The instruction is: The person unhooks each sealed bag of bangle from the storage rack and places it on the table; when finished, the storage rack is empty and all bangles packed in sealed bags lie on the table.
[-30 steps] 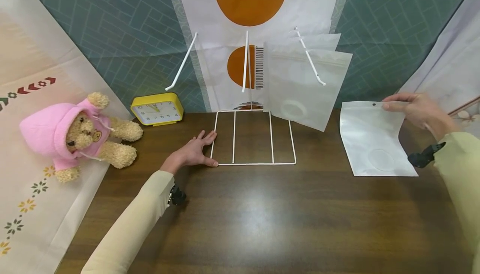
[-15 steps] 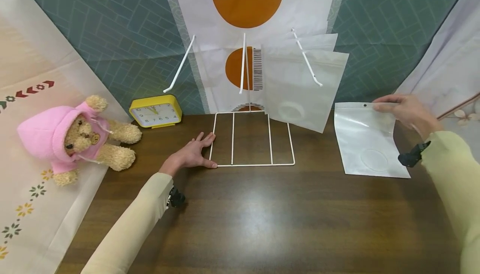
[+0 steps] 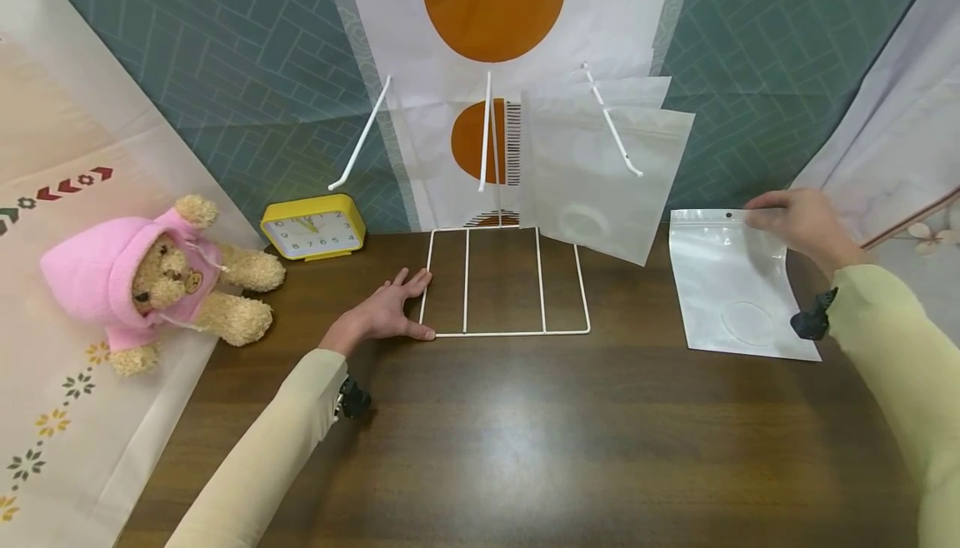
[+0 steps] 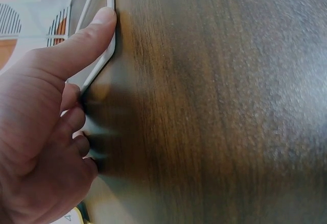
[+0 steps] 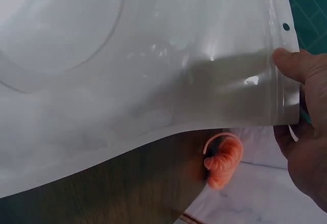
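My right hand [image 3: 804, 227] pinches the top right corner of a silvery-white zip pouch [image 5: 168, 81], thumb in front; the pouch has a small round hang hole and a round mark low on its face. In the head view it hangs at the table's right. My left hand [image 3: 384, 311] is spread at the near left corner of a white wire display rack [image 3: 510, 334], thumb on the front wire and fingers along the side. On the rack's right hook [image 3: 617, 132] hang other pale pouches [image 3: 600, 190], one behind another. The middle hook [image 3: 486, 132] and left hook [image 3: 362, 136] are bare.
A yellow clock [image 3: 315, 228] stands left of the rack. Beside it lies a teddy bear [image 3: 165, 273] in a pink hood. Patterned cloth [image 3: 225, 73] covers the back. The right wrist view also shows an orange coiled item [image 5: 225, 162] past the table [image 5: 127, 183].
My right hand and its pouch have shifted slightly left, mostly in the first half second. My left hand stays at the rack corner.
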`<action>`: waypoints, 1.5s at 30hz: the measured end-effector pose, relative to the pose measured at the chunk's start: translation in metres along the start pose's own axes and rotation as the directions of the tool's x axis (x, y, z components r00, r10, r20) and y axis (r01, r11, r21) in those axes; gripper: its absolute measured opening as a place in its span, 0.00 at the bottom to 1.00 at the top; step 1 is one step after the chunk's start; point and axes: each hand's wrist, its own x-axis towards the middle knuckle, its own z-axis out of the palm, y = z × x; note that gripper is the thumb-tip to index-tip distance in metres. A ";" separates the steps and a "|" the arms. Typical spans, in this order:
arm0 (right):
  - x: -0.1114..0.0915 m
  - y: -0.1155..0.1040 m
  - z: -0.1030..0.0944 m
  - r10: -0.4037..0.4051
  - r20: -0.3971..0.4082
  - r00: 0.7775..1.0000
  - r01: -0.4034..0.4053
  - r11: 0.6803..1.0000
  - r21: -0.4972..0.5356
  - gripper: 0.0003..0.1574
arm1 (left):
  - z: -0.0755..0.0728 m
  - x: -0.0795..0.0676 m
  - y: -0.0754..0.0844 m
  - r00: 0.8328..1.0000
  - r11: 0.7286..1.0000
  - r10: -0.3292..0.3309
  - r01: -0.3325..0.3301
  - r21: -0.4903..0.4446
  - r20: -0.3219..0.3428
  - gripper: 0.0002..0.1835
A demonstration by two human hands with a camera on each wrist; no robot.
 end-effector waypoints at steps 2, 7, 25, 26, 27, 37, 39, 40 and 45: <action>0.002 -0.001 0.002 -0.026 -0.014 1.000 0.025 0.999 -0.040 0.25 | 0.001 0.000 0.000 1.000 1.000 0.005 -0.005 -0.003 0.001 0.60; 0.005 -0.005 0.006 -0.139 -0.061 0.988 0.128 0.979 -0.159 0.19 | 0.001 -0.002 0.001 1.000 1.000 0.022 -0.022 0.001 -0.003 0.59; 0.006 -0.016 0.012 -0.213 -0.043 0.976 0.196 0.947 -0.256 0.19 | 0.003 -0.001 0.001 0.999 0.999 0.034 -0.034 0.011 -0.009 0.59; 0.005 -0.016 0.011 -0.240 -0.056 0.969 0.217 0.938 -0.271 0.18 | 0.002 -0.001 0.001 0.999 0.999 0.033 -0.033 0.008 -0.010 0.59; 0.005 -0.016 0.009 -0.261 -0.070 0.963 0.232 0.931 -0.281 0.17 | 0.002 -0.001 0.001 0.999 0.999 0.032 -0.031 0.008 -0.012 0.59; -0.012 -0.021 -0.007 -0.344 -0.199 0.918 0.297 0.926 -0.232 0.18 | 0.002 -0.003 0.000 1.000 1.000 0.027 -0.027 0.010 -0.015 0.59; -0.017 -0.027 -0.011 -0.335 -0.207 0.919 0.293 0.933 -0.211 0.18 | 0.002 -0.003 0.000 1.000 1.000 0.025 -0.025 0.008 -0.014 0.59; -0.020 -0.030 -0.012 -0.331 -0.210 0.920 0.291 0.935 -0.202 0.19 | 0.002 -0.003 0.001 1.000 1.000 0.024 -0.024 0.009 -0.015 0.59; -0.041 -0.050 -0.026 -0.271 -0.205 0.941 0.257 0.962 -0.094 0.21 | 0.001 -0.003 0.001 0.999 0.999 0.033 -0.033 0.009 -0.016 0.59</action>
